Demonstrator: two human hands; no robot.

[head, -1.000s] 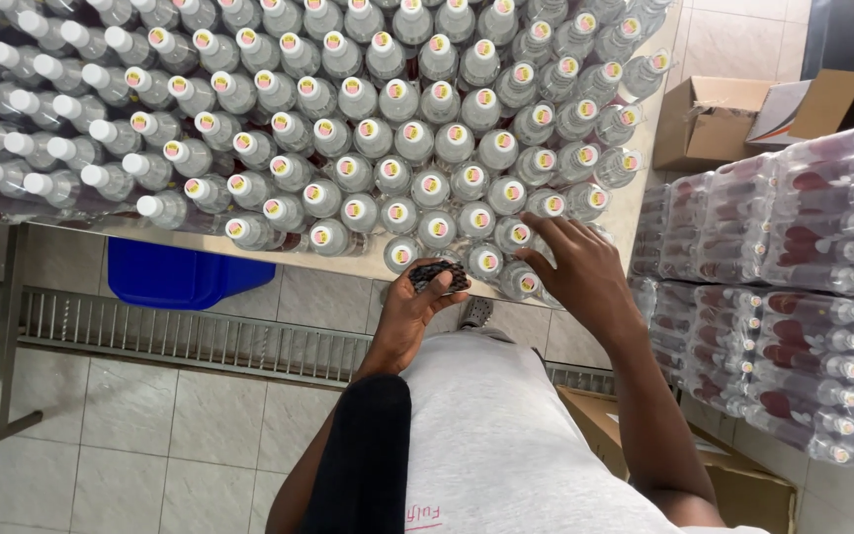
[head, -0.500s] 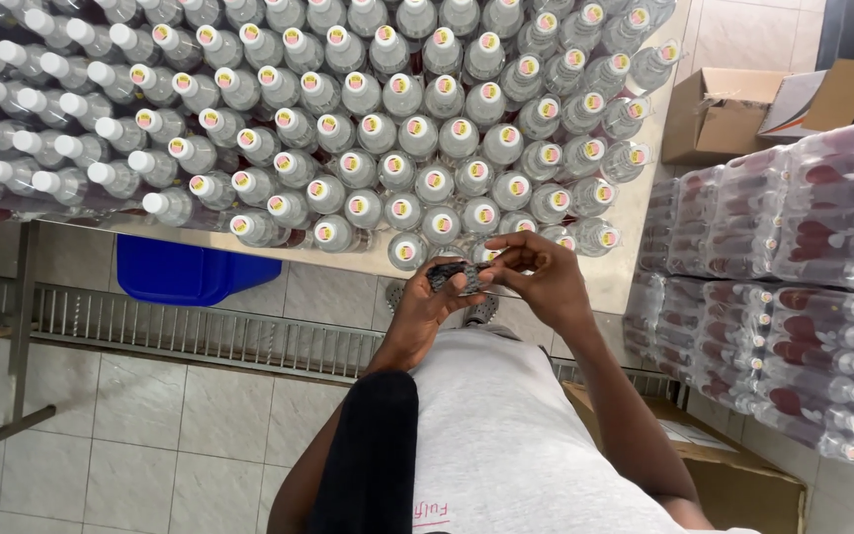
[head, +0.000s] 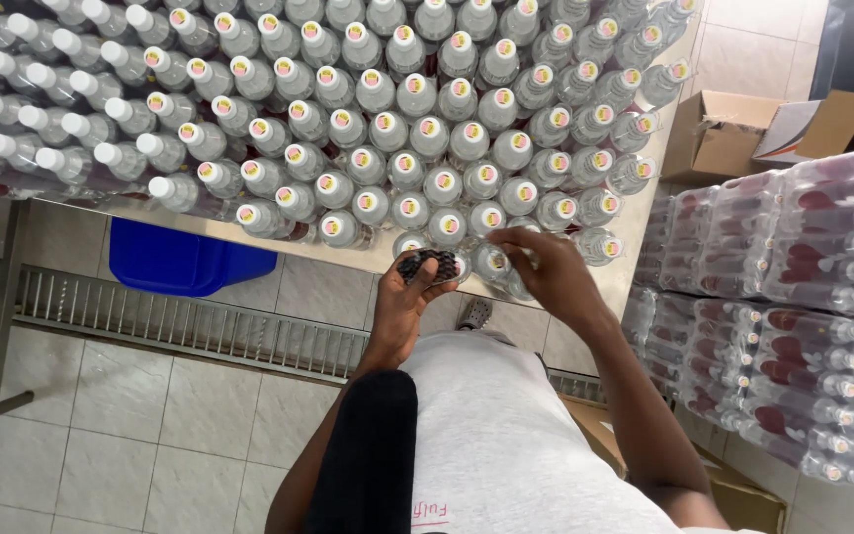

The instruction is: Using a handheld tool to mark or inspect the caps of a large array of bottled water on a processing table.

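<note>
- The left hand [head: 402, 302] is closed around a small dark ridged object [head: 429, 264], perhaps a stack of caps, held just off the table's near edge [head: 368, 259].
- The right hand [head: 546, 272] has its fingers curled onto a clear bottle [head: 494, 263] in the front row, at that same edge; how firmly it grips cannot be told.
- The step appears to be handling the front-row bottles one by one.
- The next move calls for steadying that bottle without toppling its close-packed neighbours [head: 427, 138].

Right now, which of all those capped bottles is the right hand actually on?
The right hand rests on the bottle at the table's near edge, just right of the dark object in the left hand. Every other bottle stands untouched.
</note>
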